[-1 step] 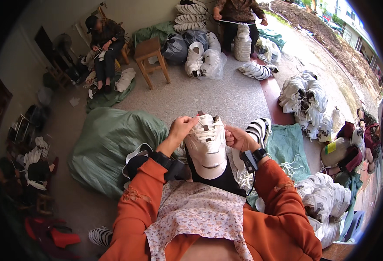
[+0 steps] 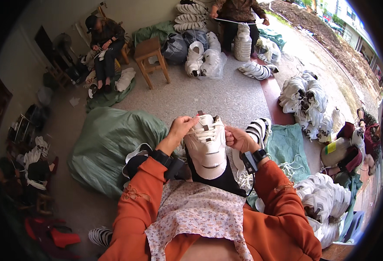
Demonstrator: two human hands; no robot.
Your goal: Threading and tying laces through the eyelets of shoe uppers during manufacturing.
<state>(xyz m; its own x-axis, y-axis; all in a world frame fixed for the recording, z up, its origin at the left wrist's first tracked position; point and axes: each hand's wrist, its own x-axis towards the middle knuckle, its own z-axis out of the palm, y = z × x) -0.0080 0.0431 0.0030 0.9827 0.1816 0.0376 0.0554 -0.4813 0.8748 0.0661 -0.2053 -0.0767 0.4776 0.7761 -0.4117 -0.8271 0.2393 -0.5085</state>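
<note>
A white shoe upper (image 2: 207, 150) with partly threaded white laces is held up in front of my lap, its toe toward me. My left hand (image 2: 182, 132) pinches its upper left edge near the tongue, fingers closed. On the other side, my right hand (image 2: 240, 139) grips the upper's right edge between thumb and bent fingers; whether a lace end is also in that pinch cannot be made out. Beneath the upper, a black cloth (image 2: 219, 182) lies over my lap beside my floral apron (image 2: 191, 209).
At left bulges a big green sack (image 2: 113, 148). Stacked uppers (image 2: 324, 193) and a teal sheet (image 2: 287, 145) with loose laces lie at right. A wooden stool (image 2: 148, 52) stands ahead. Two people sit at the back; one stretches a white cord (image 2: 235, 21). Another person is at far right.
My hands and the shoe upper look unmoved. The person at the back has drawn the white cord slightly wider.
</note>
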